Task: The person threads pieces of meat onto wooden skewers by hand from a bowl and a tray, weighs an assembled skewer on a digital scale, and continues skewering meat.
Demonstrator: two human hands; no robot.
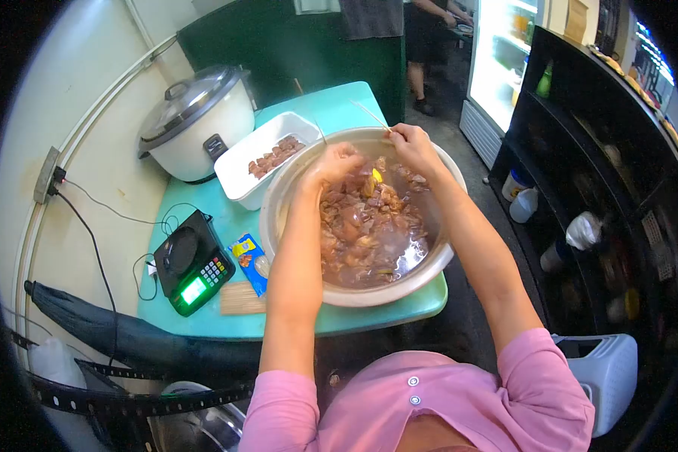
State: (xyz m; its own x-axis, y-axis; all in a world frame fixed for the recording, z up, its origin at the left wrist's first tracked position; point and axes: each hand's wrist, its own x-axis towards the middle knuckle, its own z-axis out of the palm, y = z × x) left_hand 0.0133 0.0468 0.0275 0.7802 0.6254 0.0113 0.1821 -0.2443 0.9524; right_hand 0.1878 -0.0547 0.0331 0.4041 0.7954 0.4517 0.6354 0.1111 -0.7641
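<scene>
A large round tub [459, 197] of wet, marinated meat pieces [361, 230] in brown liquid stands in front of me. My left hand [340, 160] is over its far left part, fingers curled closed around what looks like a piece of meat, partly hidden. A thin stick [320, 131] rises just behind that hand; whether the hand grips it is unclear. Above the far rim, my right hand [416, 148] pinches pale wooden skewers [369, 114] that point up and left. Beyond the left hand, a white tray [235, 167] holds meat on sticks [275, 156].
On the turquoise table [422, 305] are a rice cooker [222, 113], a lit digital scale [192, 264], a blue packet [252, 275] and a bundle of skewers [241, 298]. Dark shelves [572, 128] stand at right. Near a glass-door fridge [505, 60] is another person [422, 45].
</scene>
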